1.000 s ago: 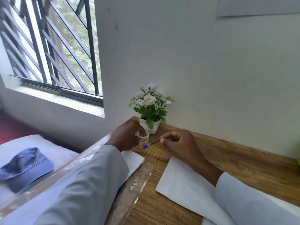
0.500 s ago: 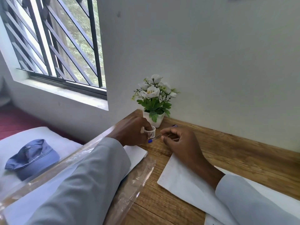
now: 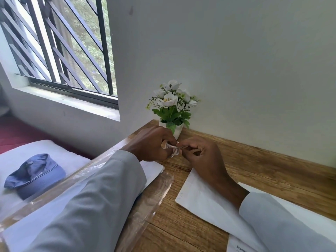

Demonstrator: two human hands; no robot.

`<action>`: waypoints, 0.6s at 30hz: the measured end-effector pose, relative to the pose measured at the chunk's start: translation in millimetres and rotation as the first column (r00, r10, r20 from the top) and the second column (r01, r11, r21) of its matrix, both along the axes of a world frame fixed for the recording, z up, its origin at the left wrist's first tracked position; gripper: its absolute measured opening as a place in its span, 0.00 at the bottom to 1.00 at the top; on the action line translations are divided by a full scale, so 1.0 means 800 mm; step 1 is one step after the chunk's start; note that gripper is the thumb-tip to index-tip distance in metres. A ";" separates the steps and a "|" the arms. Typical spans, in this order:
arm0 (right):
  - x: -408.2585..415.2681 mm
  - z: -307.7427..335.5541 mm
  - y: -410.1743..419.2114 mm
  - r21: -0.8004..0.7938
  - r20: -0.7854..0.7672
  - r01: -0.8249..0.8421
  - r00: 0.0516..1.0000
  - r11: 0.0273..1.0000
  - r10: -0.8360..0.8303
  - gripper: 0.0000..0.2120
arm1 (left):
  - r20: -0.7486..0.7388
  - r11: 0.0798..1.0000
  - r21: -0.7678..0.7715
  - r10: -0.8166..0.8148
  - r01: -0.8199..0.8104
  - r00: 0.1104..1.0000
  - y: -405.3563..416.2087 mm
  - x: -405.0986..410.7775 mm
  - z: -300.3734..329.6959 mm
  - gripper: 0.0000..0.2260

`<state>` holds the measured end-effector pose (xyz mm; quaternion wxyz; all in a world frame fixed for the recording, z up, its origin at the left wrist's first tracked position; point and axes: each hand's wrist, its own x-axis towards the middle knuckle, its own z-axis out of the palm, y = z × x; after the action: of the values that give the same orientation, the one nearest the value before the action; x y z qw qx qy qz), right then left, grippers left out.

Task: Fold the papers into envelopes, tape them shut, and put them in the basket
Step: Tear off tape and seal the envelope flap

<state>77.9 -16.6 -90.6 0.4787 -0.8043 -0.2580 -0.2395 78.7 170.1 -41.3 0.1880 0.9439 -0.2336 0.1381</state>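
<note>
My left hand (image 3: 151, 144) grips a small roll of clear tape (image 3: 171, 149) just above the wooden table (image 3: 263, 175), in front of the flower pot. The fingers of my right hand (image 3: 200, 155) curl around a thin pen (image 3: 180, 147), pinching it, and its tip meets the tape roll. Most of the pen is hidden inside the hand. A white folded paper (image 3: 200, 199) lies flat under my right forearm. More white paper (image 3: 153, 171) sits in a clear plastic sleeve (image 3: 156, 197) under my left arm. No basket is in view.
A small white pot of artificial white flowers (image 3: 171, 108) stands against the wall right behind my hands. The table's left edge runs beside a white cushion with a blue cap (image 3: 35, 174). Another printed sheet (image 3: 238, 246) lies at the bottom right.
My two hands have closed together. The pen's blue tip, which was apart from the roll, is now at the tape and out of sight. The tape roll has turned in my left hand.
</note>
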 end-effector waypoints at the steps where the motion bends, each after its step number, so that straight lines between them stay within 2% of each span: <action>1: 0.000 0.000 0.000 0.001 0.002 -0.008 1.000 1.000 0.008 0.10 | 0.000 1.000 -0.005 0.000 0.000 1.000 0.000 0.000 0.000 0.12; 9: 0.000 0.001 0.000 -0.033 -0.004 0.000 1.000 0.999 0.000 0.09 | -0.003 1.000 -0.028 -0.010 0.010 1.000 -0.003 -0.003 0.001 0.12; 18: -0.003 0.004 0.001 -0.022 -0.015 -0.013 1.000 1.000 0.013 0.06 | 0.092 0.998 0.030 0.052 -0.055 0.994 0.004 0.006 -0.004 0.12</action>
<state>75.5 -15.8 -87.5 0.4734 -0.8094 -0.2624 -0.2277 83.2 173.5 -44.6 0.1580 0.9455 -0.2190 0.1821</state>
